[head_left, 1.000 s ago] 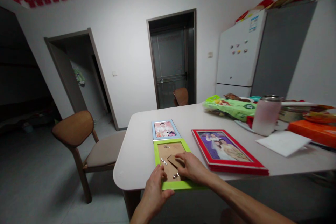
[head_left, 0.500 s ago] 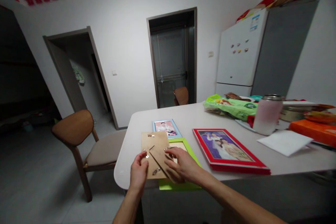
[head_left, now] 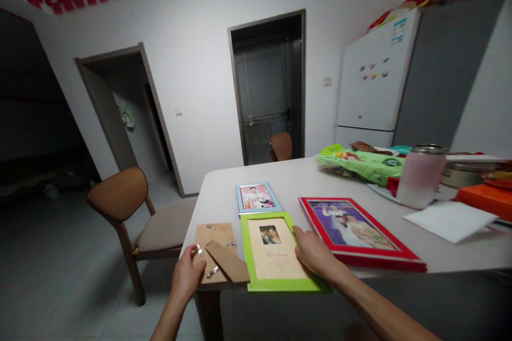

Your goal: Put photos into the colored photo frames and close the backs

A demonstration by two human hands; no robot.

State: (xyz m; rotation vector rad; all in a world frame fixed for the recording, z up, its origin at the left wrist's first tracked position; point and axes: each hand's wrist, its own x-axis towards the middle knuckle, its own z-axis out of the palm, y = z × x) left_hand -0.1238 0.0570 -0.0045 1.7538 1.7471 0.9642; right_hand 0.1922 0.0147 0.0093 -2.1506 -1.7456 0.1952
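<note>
My left hand [head_left: 188,273] pinches the left edge of a brown picture-frame backing board [head_left: 218,232]. The board has metal clips and a slanting stand flap [head_left: 228,261], and lies at the table's near-left corner. Beside it is a lime-green photo frame [head_left: 247,256], holding a cream card [head_left: 276,264] with a small picture near its top. My right hand [head_left: 314,253] grips this frame's right side, the fingers partly hidden. Just behind lies a light-blue photo frame [head_left: 256,197]. Right of my right hand is a larger red photo frame [head_left: 360,253] with a wedding picture.
On the table's [head_left: 218,186] right side are a pink-and-white bottle [head_left: 422,178], a folded white paper [head_left: 450,221], a green package [head_left: 364,165] and an orange box [head_left: 484,200]. A wooden chair [head_left: 120,192] stands at the left, and a fridge [head_left: 368,90] behind.
The backing board has moved left off the green frame and now lies beside it, uncovering the card. My right hand has left the board for the frame's right side.
</note>
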